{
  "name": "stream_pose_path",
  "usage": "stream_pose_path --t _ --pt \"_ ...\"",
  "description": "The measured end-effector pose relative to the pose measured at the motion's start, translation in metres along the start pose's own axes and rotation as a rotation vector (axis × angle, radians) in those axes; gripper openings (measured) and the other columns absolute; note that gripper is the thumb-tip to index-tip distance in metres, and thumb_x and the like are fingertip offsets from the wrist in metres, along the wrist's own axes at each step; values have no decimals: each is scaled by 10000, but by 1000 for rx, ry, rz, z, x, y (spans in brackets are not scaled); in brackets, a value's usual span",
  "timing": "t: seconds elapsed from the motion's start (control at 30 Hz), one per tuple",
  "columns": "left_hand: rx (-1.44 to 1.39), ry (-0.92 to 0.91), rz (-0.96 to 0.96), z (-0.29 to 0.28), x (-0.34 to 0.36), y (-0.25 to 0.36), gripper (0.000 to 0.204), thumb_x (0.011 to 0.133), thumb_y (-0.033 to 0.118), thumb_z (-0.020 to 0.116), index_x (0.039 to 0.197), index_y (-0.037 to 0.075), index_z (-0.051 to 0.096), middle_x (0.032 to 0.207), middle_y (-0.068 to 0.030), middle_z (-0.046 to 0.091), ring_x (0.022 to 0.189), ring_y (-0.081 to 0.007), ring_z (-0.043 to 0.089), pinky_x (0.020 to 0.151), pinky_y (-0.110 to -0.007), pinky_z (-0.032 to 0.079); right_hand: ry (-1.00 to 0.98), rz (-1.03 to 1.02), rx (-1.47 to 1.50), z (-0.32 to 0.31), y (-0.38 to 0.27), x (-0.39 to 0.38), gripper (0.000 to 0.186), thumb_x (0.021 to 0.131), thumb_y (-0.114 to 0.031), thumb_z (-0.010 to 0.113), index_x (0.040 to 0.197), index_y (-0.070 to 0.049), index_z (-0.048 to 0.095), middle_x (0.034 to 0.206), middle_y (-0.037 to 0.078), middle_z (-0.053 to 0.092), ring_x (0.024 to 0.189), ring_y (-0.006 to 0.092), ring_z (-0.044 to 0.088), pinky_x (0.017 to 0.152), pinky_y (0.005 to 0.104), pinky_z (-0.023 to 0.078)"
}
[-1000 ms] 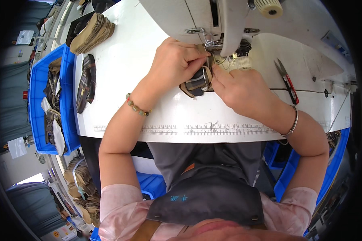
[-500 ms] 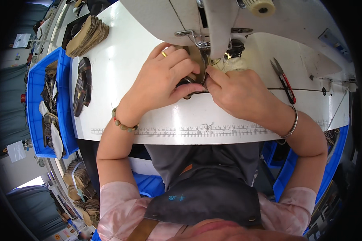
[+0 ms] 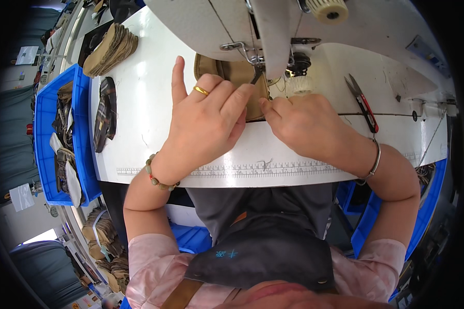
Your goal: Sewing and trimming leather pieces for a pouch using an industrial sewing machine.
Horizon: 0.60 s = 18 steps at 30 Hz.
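Observation:
A brown fabric piece (image 3: 204,63) with a darker trim along one side lies under the needle area of a white sewing machine (image 3: 273,38). My left hand (image 3: 206,121) is over it, little finger stretched out and the other fingers bent. Its index finger and thumb close at the fabric by a short dark strip (image 3: 256,76) below the presser foot; the thumb tip is hidden. At the fabric's right edge, my right hand (image 3: 307,126) is closed, thumb and index finger pinching that edge.
Red-handled thread snips (image 3: 365,105) lie to the right on the white table (image 3: 154,103). Leftward are stacked brown fabric pieces (image 3: 111,49), a dark plaid piece (image 3: 105,114) and a blue bin (image 3: 90,154) of fabric pieces. A ruler strip (image 3: 232,171) runs along the front edge.
The fabric, bunched between my hands before, now lies flatter and shows more to the left. My left hand has lifted its little finger and shifted slightly nearer me; my right hand barely moved.

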<state>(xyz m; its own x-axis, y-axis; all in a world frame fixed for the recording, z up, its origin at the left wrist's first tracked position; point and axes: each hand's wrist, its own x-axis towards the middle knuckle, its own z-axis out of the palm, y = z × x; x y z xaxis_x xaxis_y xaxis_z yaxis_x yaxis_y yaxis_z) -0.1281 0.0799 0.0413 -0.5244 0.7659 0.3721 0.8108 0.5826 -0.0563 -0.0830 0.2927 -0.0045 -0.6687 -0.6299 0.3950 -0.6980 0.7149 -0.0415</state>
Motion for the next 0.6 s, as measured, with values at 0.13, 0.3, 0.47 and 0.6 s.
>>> stream_pose_path --t 0.13,0.3,0.47,0.6 --pt "82 106 -52 8 -2 -1 305 692 126 758 995 120 724 806 52 596 903 -157 586 1144 -675 234 -32 13 -29 0 -6 -3 286 842 -79 638 1105 24 685 689 25 559 586 160 600 465 306 479" --pt "151 157 33 20 -8 6 160 657 162 777 804 118 734 808 51 593 903 -153 581 1150 -661 233 -106 12 -113 -5 -10 -3 350 802 -94 633 1127 28 678 694 12 560 598 143 588 494 292 477" --pt "-70 124 -44 27 -4 12 171 659 109 772 823 145 739 833 62 586 895 -159 573 1118 -635 273 -70 8 -29 -10 -15 -2 226 792 -98 641 987 14 666 669 24 561 572 147 608 478 297 483" --pt "-175 98 -74 28 -2 10 181 675 78 767 838 154 742 849 59 585 888 -173 565 1070 -587 321 -45 0 5 -9 -16 -4 137 763 -104 650 846 5 646 644 37 559 544 150 625 459 303 492"
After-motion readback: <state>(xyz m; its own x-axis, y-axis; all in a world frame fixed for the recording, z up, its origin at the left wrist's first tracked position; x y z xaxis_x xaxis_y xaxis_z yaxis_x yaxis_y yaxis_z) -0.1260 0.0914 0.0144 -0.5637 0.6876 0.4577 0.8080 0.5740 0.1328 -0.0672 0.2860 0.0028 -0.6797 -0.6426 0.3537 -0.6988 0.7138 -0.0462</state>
